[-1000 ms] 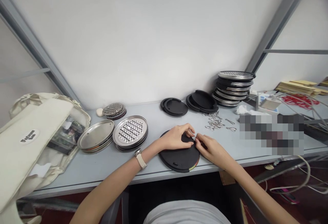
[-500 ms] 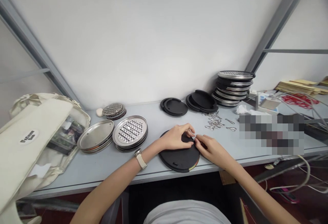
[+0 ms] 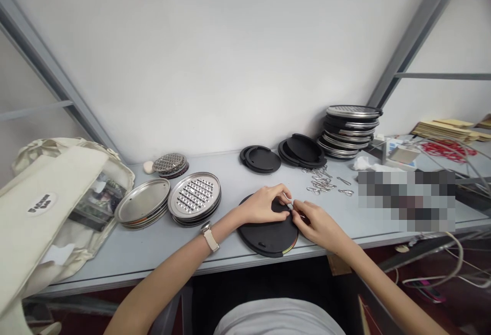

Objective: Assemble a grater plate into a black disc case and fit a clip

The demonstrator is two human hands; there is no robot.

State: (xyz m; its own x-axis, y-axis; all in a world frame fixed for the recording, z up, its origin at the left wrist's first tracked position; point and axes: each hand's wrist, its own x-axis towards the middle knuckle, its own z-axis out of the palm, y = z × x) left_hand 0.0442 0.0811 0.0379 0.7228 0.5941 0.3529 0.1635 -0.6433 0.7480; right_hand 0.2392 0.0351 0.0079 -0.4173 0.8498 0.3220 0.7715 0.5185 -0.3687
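Black disc [image 3: 266,235] flat on tabletop [image 3: 232,181], near front edge. Left hand [image 3: 265,205] and right hand [image 3: 313,223] meet over its far right rim, fingers curled; can't tell what they grip. Step looks like fine rim work; next move likely needs steady fingertips.

Cream bag [image 3: 72,174] at far left, yellowish stack [image 3: 439,132] at right, red tangle [image 3: 449,152] near it

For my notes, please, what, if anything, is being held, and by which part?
The right hand seems to pinch a shiny piece at the black disc; which part, and the left hand's hold, are unclear.
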